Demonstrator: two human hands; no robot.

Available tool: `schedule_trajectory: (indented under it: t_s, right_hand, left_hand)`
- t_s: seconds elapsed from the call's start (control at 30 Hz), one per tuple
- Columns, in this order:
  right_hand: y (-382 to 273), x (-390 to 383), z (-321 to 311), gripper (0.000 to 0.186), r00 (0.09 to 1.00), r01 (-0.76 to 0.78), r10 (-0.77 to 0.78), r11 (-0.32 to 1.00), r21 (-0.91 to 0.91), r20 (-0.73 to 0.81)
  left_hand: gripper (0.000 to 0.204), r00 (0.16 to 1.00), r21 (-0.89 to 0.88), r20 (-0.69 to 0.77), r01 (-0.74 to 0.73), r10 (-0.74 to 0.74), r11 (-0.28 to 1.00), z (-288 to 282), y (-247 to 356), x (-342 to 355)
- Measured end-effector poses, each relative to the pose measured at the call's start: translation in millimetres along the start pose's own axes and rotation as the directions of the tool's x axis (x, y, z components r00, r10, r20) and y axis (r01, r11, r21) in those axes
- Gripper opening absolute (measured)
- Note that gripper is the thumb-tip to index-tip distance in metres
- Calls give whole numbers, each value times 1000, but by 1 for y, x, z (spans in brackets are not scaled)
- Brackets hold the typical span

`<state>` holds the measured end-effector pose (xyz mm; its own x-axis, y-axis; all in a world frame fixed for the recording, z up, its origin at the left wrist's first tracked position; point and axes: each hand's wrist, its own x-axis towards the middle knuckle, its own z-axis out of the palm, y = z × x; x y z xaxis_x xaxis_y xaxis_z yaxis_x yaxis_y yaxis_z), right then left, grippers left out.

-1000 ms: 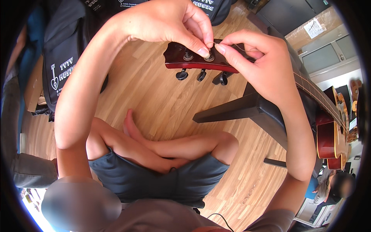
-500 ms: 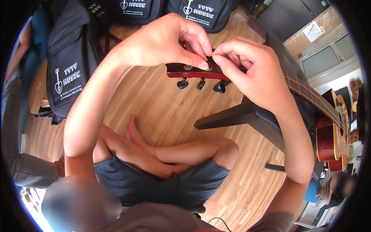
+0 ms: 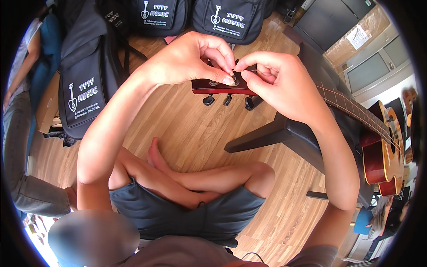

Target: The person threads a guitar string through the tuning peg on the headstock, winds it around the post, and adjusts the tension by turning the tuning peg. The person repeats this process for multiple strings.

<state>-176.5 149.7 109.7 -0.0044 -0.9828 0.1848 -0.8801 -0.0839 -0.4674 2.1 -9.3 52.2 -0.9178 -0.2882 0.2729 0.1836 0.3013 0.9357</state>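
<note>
Both my hands meet over the dark red headstock (image 3: 200, 90) of an acoustic guitar (image 3: 372, 155). Three black tuning pegs (image 3: 227, 99) stick out along its near edge. My left hand (image 3: 189, 60) is closed in a pinch, its thumb tip beside a metal tuning post on the headstock. Facing it, my right hand (image 3: 280, 84) pinches a thin guitar string with thumb and forefinger, close to the left fingertips. The string is so fine that only short bits show between the fingers. The right hand covers the part of the headstock toward the neck (image 3: 353, 111).
A black bench (image 3: 302, 133) with angled legs supports the neck. Black gig bags (image 3: 82, 89) stand at the left and back. A taped cardboard box (image 3: 356, 38) sits at the far right. My crossed legs (image 3: 200, 180) rest on the wooden floor. Another person's grey-trousered leg (image 3: 42, 196) is at left.
Both hands have come slightly nearer and to the left, lower over the headstock, still pinching. The whole view has shifted a little, so the bags and the guitar sit lower in it.
</note>
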Motion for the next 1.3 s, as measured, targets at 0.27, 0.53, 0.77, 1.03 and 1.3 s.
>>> schedule_trajectory:
  t_s: [0.27, 0.53, 0.77, 1.03, 1.3]
  right_hand:
    - [-8, -1, -3, 19, 1000, -18, 18, 1000, -11, 6]
    - [-4, -1, -5, 19, 1000, 9, -8, 1000, -16, 26]
    - [-1, 1, -4, 20, 1000, -16, 14, 994, 105, 21]
    - [1, 1, 2, 21, 993, -3, 7, 999, 34, -120]
    - [2, 2, 4, 21, 971, 89, -116, 987, -134, -210]
  left_hand:
    - [22, 989, -20, -63, 135, -136, 991, 2, 10, -6]
    - [29, 983, 10, -56, 173, -173, 985, 3, 14, -6]
    - [34, 984, -52, -40, 172, -175, 984, 3, 10, -14]
    - [32, 992, -19, -76, 103, -104, 994, 8, 9, -16]
    - [29, 994, 22, -111, -14, 16, 1000, 8, 2, -17]
